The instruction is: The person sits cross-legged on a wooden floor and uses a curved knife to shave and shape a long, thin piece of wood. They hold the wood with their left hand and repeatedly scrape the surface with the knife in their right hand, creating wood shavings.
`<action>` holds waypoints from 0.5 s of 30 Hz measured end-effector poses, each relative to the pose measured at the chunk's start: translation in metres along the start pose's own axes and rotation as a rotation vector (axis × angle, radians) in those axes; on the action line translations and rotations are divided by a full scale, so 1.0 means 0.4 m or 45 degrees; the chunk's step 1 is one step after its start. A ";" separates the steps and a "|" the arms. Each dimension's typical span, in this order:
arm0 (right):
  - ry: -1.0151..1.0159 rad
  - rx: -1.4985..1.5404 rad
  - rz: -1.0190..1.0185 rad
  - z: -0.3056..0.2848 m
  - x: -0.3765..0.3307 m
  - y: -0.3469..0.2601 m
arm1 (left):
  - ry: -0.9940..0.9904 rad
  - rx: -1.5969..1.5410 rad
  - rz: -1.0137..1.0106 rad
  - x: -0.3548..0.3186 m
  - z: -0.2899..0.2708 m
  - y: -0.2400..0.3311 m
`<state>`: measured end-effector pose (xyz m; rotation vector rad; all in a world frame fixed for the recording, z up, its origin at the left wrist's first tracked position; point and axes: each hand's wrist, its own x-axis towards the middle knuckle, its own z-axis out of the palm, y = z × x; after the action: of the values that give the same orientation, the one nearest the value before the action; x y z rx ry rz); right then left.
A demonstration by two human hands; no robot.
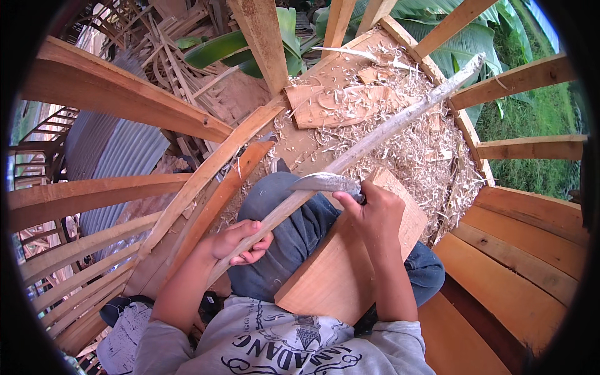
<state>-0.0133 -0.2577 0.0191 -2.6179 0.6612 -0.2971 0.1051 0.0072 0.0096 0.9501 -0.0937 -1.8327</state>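
A long, pale, peeled stick (pixel 400 125) runs slantwise from beside my left hip up to the far right. My left hand (pixel 240 242) is closed around its lower part, palm up. In my right hand (pixel 379 207) is a knife with a short curved blade (pixel 320 182); my fingers hide most of the handle. The blade lies across the stick above my left knee and seems to touch it. A thick wooden board (pixel 340 269) rests tilted over my lap, beneath my right forearm.
Curly wood shavings (pixel 406 162) cover much of the floor, around a flat wood offcut (pixel 350 106). Slatted wooden rails (pixel 112 194) surround me. An orange-brown plank (pixel 219 200) leans at the left. Outside are corrugated sheets (pixel 119 162), scrap wood and banana leaves (pixel 219 50). Planks (pixel 506 281) lie at the right.
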 end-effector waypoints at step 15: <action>0.165 0.033 0.239 0.052 0.081 0.041 | -0.068 -0.171 -0.007 0.009 0.002 0.010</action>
<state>0.0143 -0.2796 -0.0035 -2.5050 0.9335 -0.4170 0.1068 0.0021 0.0100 0.8086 -0.0010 -1.8453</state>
